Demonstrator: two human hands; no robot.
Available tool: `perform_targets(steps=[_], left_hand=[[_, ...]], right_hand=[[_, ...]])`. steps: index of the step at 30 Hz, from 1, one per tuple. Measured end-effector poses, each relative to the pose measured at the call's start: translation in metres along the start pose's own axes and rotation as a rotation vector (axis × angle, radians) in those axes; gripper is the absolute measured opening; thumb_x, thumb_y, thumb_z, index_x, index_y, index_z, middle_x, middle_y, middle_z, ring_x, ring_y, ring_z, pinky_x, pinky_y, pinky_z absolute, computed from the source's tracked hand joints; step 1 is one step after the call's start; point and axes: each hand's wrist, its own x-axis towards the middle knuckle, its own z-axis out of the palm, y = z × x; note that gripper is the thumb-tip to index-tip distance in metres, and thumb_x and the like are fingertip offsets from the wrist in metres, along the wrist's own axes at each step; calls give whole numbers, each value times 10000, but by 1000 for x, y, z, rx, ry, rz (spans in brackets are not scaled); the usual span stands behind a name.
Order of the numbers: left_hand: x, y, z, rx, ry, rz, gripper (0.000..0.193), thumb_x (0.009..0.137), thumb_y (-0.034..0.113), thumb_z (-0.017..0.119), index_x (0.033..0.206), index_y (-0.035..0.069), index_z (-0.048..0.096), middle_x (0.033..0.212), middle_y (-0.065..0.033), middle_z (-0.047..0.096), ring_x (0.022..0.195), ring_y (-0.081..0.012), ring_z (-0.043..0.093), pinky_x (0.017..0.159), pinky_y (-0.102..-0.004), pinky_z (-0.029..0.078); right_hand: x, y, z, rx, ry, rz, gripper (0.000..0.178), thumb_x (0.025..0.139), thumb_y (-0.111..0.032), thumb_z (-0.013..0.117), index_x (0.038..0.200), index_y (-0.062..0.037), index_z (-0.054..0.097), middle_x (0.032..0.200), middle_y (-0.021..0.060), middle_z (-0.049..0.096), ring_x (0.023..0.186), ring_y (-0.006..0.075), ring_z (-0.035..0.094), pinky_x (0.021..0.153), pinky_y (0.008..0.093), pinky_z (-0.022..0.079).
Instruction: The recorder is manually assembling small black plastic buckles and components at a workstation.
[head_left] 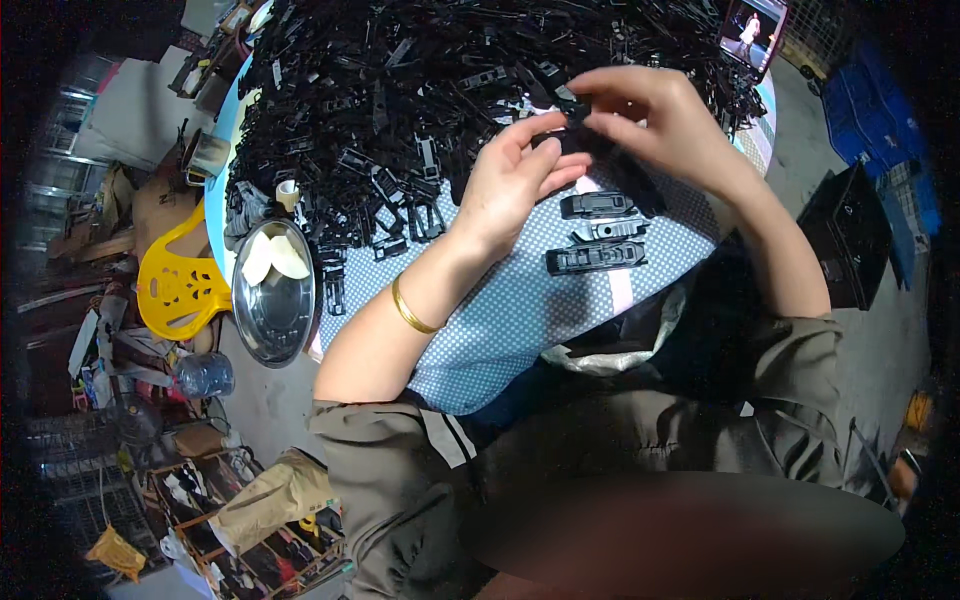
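- Left hand: fingers bent toward thumb; whether clamped on anything, cannot tell.
- Right hand: just beside it; grip likewise indeterminable.
- Black plastic parts: on dotted cloth, nearer the wearer.
- Dark heap: beyond.

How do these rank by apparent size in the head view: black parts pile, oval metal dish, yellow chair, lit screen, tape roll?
1. Black parts pile
2. Oval metal dish and yellow chair: too alike to rank
3. Lit screen
4. Tape roll
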Motion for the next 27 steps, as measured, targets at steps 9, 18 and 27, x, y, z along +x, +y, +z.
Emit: perform_targets(steps=[9,18,27], left_hand=[[2,5,-2,-97,39,-16,354,892,65,382,1204,-92,328,1042,-209,515,923,-242,578,829,-295,482],[1,-4,-1,-31,62,91,356,901,44,343,1237,-67,299,1075,-190,505,969,-225,552,885,-297,458],[0,3,-2,106,109,154,376,838,28,514,1190,-47,406,950,-111,584,813,-145,589,769,-239,499]], right_hand=[[-7,10,-7,51,149,30,160,750,-138,653,798,7,605,728,20,570,616,76,531,530,212,433],[-9,7,14,445,88,498,196,751,-202,671,767,-12,626,651,3,574,547,62,513,509,174,408],[-14,6,24,291,57,423,180,729,-177,690,752,-14,616,625,-3,557,537,40,469,485,177,371]])
